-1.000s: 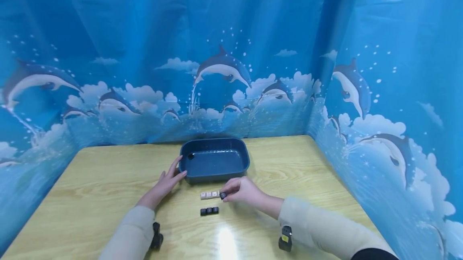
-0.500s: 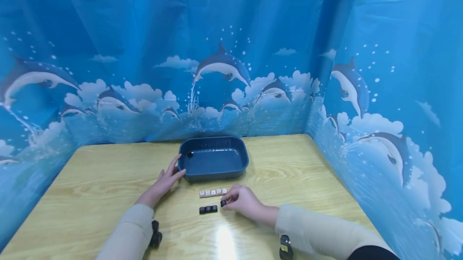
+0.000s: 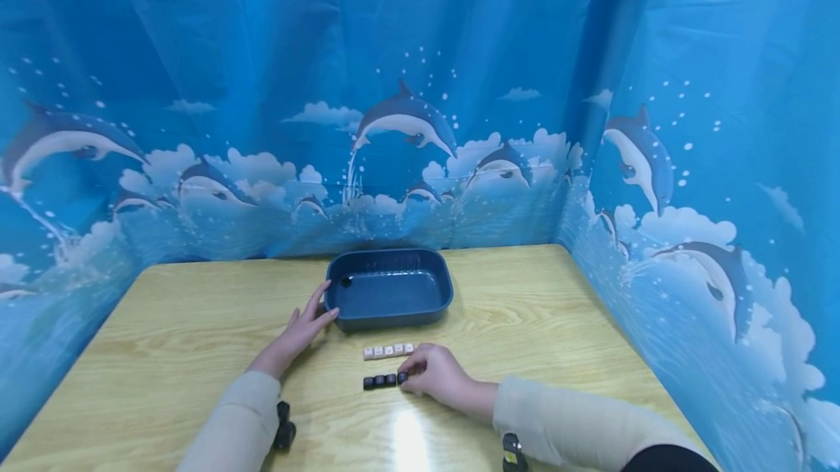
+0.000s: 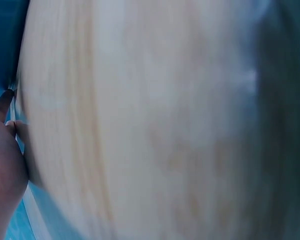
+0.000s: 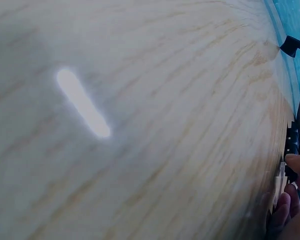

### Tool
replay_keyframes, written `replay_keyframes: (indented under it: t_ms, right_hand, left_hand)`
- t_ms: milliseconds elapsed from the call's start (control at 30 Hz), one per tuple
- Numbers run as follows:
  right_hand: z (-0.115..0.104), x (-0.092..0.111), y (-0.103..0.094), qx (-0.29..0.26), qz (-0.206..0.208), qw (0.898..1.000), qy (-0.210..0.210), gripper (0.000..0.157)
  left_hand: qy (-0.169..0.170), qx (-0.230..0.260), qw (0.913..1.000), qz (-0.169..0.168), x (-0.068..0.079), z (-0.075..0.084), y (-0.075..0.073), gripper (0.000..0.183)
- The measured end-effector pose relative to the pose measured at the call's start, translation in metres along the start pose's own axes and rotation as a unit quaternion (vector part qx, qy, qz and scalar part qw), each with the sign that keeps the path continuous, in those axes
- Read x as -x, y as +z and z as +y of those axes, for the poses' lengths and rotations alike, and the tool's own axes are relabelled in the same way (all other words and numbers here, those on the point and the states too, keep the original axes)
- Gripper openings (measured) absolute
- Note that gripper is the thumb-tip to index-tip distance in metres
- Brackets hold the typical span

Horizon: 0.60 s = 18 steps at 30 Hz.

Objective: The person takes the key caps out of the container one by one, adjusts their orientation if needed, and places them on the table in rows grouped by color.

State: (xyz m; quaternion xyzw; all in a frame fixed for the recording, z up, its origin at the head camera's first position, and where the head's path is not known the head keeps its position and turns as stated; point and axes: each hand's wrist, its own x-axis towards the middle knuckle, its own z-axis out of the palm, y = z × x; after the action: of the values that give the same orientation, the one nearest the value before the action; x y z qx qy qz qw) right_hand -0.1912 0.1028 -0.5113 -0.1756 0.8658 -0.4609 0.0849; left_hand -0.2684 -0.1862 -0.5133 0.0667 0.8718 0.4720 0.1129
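My right hand [image 3: 442, 377] pinches a black keycap [image 3: 402, 378] between thumb and fingers, low over the table at the right end of a row of three black keycaps [image 3: 380, 381]. Just behind lies a row of several white keycaps [image 3: 389, 351] with dark markings. A dark blue basin [image 3: 394, 322] stands beyond both rows. My left hand [image 3: 297, 335] rests at its near left corner, fingers straight and spread along the rim. In the right wrist view, the fingers [image 5: 299, 165] appear at the right edge beside the black row.
Inside the basin, near its left end, lies a small black piece [image 3: 345, 281]. The wooden table [image 3: 538, 311] shows a bright light reflection in front of the rows. A blue dolphin-print curtain [image 3: 282, 93] hangs behind and to the right.
My right hand has carried the black keycap toward me, from beside the white row to the end of the black row. The left hand stays at the basin.
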Motion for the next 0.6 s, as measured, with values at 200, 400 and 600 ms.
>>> replay_keyframes:
  t_ms: [200, 400, 600]
  right_hand:
    - [-0.0028, 0.0006, -0.0002, 0.015, -0.003, 1.000, 0.001, 0.022]
    - [-0.0035, 0.0002, 0.0001, 0.038, -0.006, 0.999, -0.003, 0.022]
    - [-0.0039, -0.0002, 0.0002, 0.046, -0.008, 0.999, -0.006, 0.022]
  left_hand:
    - [0.009, -0.002, 1.0000, 0.003, -0.0004, -0.0012, 0.0004, 0.070]
    - [0.006, 0.005, 1.0000, 0.002, -0.0001, -0.0009, 0.0012, 0.071]
    - [0.009, 0.003, 1.0000, 0.000, -0.0001, -0.0016, 0.0006, 0.071]
